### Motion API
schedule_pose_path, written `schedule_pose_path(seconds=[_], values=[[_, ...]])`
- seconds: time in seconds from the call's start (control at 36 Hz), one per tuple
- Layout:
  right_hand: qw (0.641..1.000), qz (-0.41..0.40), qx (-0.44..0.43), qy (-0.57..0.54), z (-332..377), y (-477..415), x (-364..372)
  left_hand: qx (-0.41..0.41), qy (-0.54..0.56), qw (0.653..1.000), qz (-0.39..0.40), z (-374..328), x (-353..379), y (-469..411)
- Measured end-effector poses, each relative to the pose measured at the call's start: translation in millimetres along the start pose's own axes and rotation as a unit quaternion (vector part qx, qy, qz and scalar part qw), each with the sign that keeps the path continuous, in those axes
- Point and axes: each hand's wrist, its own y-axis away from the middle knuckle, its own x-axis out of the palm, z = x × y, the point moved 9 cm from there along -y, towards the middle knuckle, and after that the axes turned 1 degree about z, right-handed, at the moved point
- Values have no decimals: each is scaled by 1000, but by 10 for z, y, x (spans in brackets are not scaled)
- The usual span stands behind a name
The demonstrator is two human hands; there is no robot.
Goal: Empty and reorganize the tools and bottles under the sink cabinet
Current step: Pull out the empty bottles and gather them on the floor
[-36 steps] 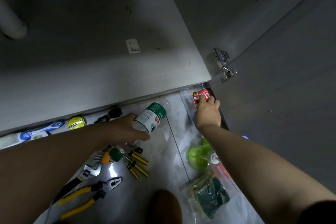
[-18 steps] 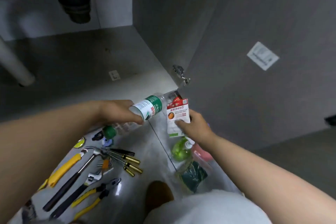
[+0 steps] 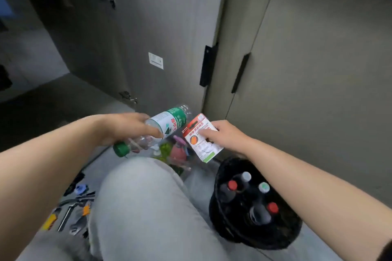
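My left hand [image 3: 125, 128] grips a clear plastic water bottle [image 3: 167, 124] with a green-and-white label and a green cap [image 3: 121, 149], held sideways with the cap toward me. My right hand [image 3: 224, 136] pinches a red-and-white packet [image 3: 198, 133] just right of the bottle. Both are in the air above the floor, in front of the open cabinet door [image 3: 131, 34]. Below my right forearm stands a black bucket [image 3: 237, 237] holding several bottles with red, white and grey caps. Hand tools [image 3: 72, 212] lie on the floor at lower left.
My knee in grey trousers [image 3: 144, 201] fills the lower middle. A clear bag with green and pink items [image 3: 171, 150] lies on the floor under the hands. Closed cabinet doors with black handles [image 3: 207, 65] stand to the right. The dark cabinet interior [image 3: 42, 95] is at left.
My right hand lifted the red-and-white packet off the floor by the door, and both hands moved right toward the bucket. The view swung right, away from the cabinet interior and tools.
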Motion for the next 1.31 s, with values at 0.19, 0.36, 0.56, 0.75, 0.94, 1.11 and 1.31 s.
schedule_pose_path(seconds=[0.19, 0.36, 0.56, 0.75, 0.94, 1.11, 1.31], values=[[995, 10, 96, 15, -917, 779, -586, 12, -93, 995, 42, -589, 952, -100], [973, 57, 187, 122, -1670, 1116, -424, -10, -69, 997, 34, -498, 1509, -214], [953, 43, 217, 206, -2093, 1066, 119, 0, -187, 982, -12, -377, 1589, -200], [942, 55, 254, 212, -2330, 995, 591, 9, -160, 987, -12, -334, 1571, -242], [950, 76, 270, 139, -2274, 967, 506, 4, -81, 997, 8, -324, 1596, -283], [967, -75, 194, -145, -1820, 883, 76, 9, -44, 998, 39, -419, 1653, -266], [902, 58, 91, -419, -1081, 955, 241, 32, 35, 998, 38, -579, 1665, -231]])
